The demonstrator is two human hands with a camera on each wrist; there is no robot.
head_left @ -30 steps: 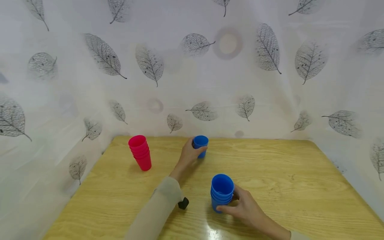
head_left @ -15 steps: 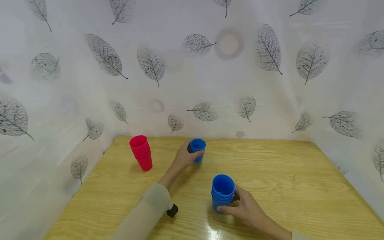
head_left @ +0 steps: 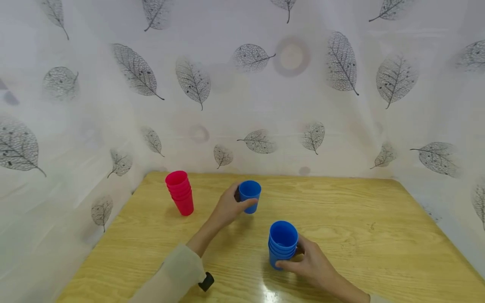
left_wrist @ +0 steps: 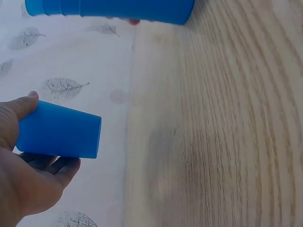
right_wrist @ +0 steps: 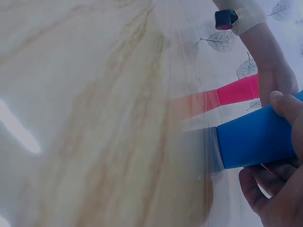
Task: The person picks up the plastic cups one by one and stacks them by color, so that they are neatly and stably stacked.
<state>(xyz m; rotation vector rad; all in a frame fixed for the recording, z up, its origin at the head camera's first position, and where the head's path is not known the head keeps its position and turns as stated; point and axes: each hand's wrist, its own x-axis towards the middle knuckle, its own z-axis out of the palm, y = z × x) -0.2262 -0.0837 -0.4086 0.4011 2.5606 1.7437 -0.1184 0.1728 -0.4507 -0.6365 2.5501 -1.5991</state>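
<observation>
My left hand [head_left: 229, 205] grips a single upright blue cup [head_left: 249, 198], thumb on its near side and fingers curled behind. In the left wrist view, a gap shows between this cup's base [left_wrist: 97, 137] and the wooden table. Closer to me, my right hand [head_left: 308, 261] holds a stack of nested blue cups [head_left: 282, 246] low on its side. The stack's base meets its reflection on the table in the right wrist view, where the thumb [right_wrist: 286, 105] lies on the blue wall. The two hands' cups are apart.
A stack of red cups [head_left: 182, 195] stands at the back left of the wooden table [head_left: 360, 227]. Behind and beside the table hangs a pale sheet [head_left: 288, 97] printed with leaves. A black device [head_left: 206, 282] sits at the left wrist.
My left hand has drawn the single blue cup from the back of the table towards me, nearer the blue stack. My right hand and its stack have stayed in place.
</observation>
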